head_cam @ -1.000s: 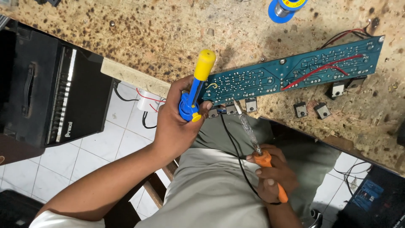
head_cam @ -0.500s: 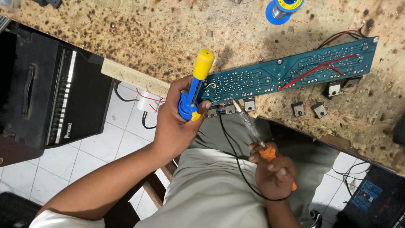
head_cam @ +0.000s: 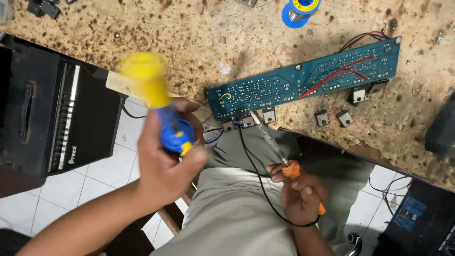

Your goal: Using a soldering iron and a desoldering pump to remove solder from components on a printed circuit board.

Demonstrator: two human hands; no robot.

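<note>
1. Left hand [head_cam: 163, 166]: raised off the desk [head_cam: 189, 42], fingers wrapped tight around the blue body of a suction pump [head_cam: 159, 106]. The pump's yellow plunger end points up and to the left and is blurred.
2. Right hand [head_cam: 301, 194]: low, over the person's lap, fingers closed on the orange handle of a soldering iron [head_cam: 279, 151].
3. Soldering iron: its metal shaft slants up and left, and the tip touches the lower edge of the circuit board [head_cam: 303, 80], by the square parts fixed there. Its black cord [head_cam: 258, 185] loops down across the grey trousers [head_cam: 237, 213].
4. Circuit board: long, blue-green, solder side up, lying slantwise on the speckled desk with its left end at the desk's edge. Red wires [head_cam: 339, 73] run across its right half.
5. Loose square parts [head_cam: 334, 117]: two lie on the desk just below the board, apart from it.
6. Solder spool [head_cam: 298, 10]: blue, at the far edge of the desk, well apart from the board.
7. Black amplifier [head_cam: 52, 114]: stands on the white tiled floor [head_cam: 113, 161] left of the desk.
</note>
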